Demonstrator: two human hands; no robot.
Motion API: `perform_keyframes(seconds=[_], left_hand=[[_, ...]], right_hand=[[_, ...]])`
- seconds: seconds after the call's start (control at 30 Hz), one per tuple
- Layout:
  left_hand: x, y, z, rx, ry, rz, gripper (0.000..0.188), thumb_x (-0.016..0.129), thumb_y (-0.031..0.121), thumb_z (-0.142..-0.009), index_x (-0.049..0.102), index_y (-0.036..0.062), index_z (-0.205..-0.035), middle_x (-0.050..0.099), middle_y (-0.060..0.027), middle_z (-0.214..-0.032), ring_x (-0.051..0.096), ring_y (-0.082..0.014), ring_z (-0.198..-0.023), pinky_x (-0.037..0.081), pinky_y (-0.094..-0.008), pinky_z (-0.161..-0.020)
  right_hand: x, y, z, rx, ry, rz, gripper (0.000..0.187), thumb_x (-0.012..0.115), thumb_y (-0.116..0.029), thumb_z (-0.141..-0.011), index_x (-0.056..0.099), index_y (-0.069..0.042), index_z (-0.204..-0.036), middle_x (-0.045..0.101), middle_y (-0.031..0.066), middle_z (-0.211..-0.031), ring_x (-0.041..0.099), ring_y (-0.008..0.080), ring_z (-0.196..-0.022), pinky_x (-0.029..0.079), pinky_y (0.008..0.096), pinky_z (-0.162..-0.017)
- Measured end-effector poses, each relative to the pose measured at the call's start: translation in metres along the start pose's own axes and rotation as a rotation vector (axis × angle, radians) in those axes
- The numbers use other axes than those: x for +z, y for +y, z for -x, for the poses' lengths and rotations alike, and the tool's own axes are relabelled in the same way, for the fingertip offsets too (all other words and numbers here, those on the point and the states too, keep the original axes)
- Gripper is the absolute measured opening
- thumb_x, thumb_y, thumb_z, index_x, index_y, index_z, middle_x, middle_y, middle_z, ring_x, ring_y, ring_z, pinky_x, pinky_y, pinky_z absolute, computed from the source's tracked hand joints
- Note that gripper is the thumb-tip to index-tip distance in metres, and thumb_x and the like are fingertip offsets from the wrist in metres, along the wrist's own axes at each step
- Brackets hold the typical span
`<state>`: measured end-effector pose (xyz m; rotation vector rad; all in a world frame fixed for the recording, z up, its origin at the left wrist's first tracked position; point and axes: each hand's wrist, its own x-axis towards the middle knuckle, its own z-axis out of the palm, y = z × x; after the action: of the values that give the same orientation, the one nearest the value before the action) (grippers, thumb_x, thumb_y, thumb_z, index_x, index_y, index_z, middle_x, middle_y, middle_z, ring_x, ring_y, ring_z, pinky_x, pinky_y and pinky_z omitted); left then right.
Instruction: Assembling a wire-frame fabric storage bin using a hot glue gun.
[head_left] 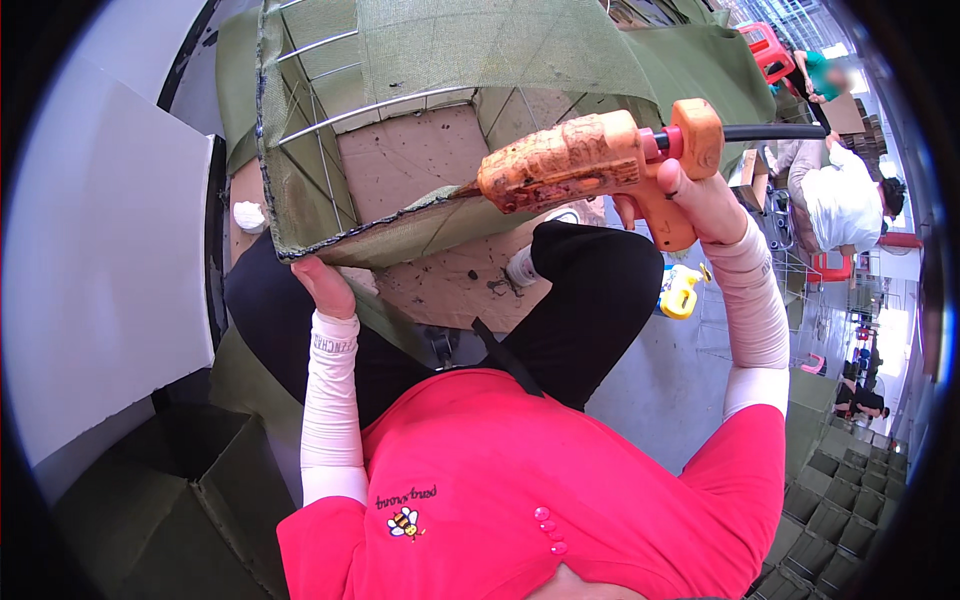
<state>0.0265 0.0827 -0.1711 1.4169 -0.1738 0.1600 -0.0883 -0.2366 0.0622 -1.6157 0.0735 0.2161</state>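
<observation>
Cardboard (455, 285) is lying beneath the green-meshed wire frame (490, 45), upper left-centre. The left hand (326, 290) is touching its lower corner, finger closure hidden; the right hand (708, 205) is gripping an orange glue gun (565, 155), probably gluing the rim (400, 213), next needing steady travel.

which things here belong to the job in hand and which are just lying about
In use:
orange glue gun, in the right hand
black rod at its rear
green mesh-covered frame, left hand at its near corner

Apparently just lying about:
yellow object on the floor
white lump
red stool
</observation>
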Motion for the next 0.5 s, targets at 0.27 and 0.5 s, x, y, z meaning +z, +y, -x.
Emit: perform_keyframes(seconds=[0.27,0.5], left_hand=[[0.0072,-0.0033,0.0008,0.005,0.171,0.037,0.089,0.025,0.071,-0.082,0.02,0.0026,-0.137,0.027,-0.0099,-0.139,0.026,-0.0208,-0.128,0.019,-0.0354,-0.107],[-0.0002,0.0036,0.0006,-0.021,-0.01,-0.022,0.087,0.023,0.071,-0.083,0.022,0.0021,-0.136,0.029,-0.0102,-0.138,0.028,-0.0207,-0.126,0.019,-0.0347,-0.106]], right_hand=[[-0.0041,0.0029,-0.0015,0.013,-0.013,-0.014,0.046,0.059,-0.036,-0.086,0.05,0.001,-0.111,0.056,0.0096,-0.079,0.053,0.0153,-0.061,0.043,0.0256,-0.057],[-0.0001,0.0012,-0.0062,0.0,-0.027,0.024,0.043,0.058,-0.036,-0.086,0.051,0.001,-0.109,0.056,0.0089,-0.077,0.054,0.0145,-0.061,0.043,0.0253,-0.056]])
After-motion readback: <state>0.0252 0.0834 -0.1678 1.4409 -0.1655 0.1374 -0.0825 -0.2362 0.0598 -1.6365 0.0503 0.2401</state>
